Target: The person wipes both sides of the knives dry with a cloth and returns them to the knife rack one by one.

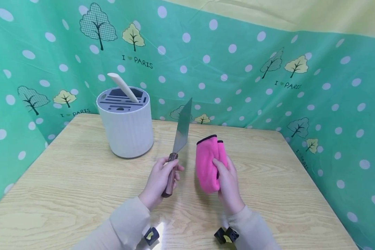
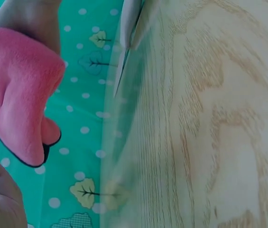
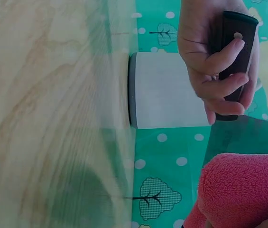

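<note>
My left hand (image 1: 156,180) grips the dark wooden handle of a kitchen knife (image 1: 182,126), its broad blade pointing up and away from me. The knife is held above the table. To its right, my right hand (image 1: 229,184) holds a folded pink cloth (image 1: 206,166) with black edging, thumb on the near side. A small gap separates cloth and blade in the head view. The right wrist view shows the left hand's fingers curled round the knife handle (image 3: 238,42). Part of the blade is hidden there by the cloth (image 3: 247,185).
A white round knife block (image 1: 128,128) with a grey slotted top stands at the back left, a white handle (image 1: 123,86) sticking out. In the left wrist view, a pale handle-like thing (image 2: 130,23) with a pointed end shows near the table (image 2: 219,118). A green dotted curtain hangs behind.
</note>
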A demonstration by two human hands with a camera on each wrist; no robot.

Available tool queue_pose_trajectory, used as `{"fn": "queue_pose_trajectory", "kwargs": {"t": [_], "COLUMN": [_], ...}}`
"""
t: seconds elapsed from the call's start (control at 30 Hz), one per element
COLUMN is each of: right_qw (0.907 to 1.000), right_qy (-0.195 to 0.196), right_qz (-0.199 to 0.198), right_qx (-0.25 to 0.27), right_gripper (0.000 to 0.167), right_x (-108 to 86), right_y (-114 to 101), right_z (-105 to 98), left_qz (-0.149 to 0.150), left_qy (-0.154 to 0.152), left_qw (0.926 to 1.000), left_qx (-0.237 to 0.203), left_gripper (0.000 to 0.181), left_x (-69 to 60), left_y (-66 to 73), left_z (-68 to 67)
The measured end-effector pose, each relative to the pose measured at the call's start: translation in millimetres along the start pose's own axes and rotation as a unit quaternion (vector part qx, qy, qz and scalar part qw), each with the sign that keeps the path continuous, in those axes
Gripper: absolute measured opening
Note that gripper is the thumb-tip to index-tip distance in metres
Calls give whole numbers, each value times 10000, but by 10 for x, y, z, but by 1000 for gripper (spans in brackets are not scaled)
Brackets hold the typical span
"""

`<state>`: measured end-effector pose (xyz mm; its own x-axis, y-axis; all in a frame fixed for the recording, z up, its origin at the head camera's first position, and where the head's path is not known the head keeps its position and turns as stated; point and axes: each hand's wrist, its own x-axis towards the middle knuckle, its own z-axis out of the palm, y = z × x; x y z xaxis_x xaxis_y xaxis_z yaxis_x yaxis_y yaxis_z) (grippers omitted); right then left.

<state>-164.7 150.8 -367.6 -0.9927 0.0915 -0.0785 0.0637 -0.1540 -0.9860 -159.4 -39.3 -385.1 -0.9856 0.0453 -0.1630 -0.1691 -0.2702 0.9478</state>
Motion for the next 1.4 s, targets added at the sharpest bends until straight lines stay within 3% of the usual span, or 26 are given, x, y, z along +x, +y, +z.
{"fn": "queue_pose_trajectory", "kwargs": {"t": [0.2, 0.37, 0.63, 0.87, 1.1, 1.4], "right_qw": [9998, 9990, 9982, 9961, 9967, 9977], "right_qy": [-96, -77, -283, -78, 177, 249], "right_qz": [-92, -157, -290, -589, -675, -548], "right_qx": [-166, -422, -435, -652, -426, -297], "right_gripper": [38, 37, 41, 39, 34, 36], "right_x": [47, 105, 148, 123, 74, -18], "right_y": [-44, -54, 5, 64, 104, 125], "right_z": [97, 201, 391, 554, 642, 709], "left_qz": [-2, -4, 163, 365, 643, 526], "left_qy": [92, 230, 154, 259, 482, 660], "left_qw": [9998, 9980, 9965, 9962, 9930, 9939], "left_qx": [160, 592, 805, 742, 867, 716], "left_gripper": [33, 43, 50, 47, 42, 39], "left_x": [-1, -14, -21, -14, -5, -6], "left_y": [-8, -24, -79, -118, -151, -177], "left_z": [37, 73, 94, 140, 175, 186]}}
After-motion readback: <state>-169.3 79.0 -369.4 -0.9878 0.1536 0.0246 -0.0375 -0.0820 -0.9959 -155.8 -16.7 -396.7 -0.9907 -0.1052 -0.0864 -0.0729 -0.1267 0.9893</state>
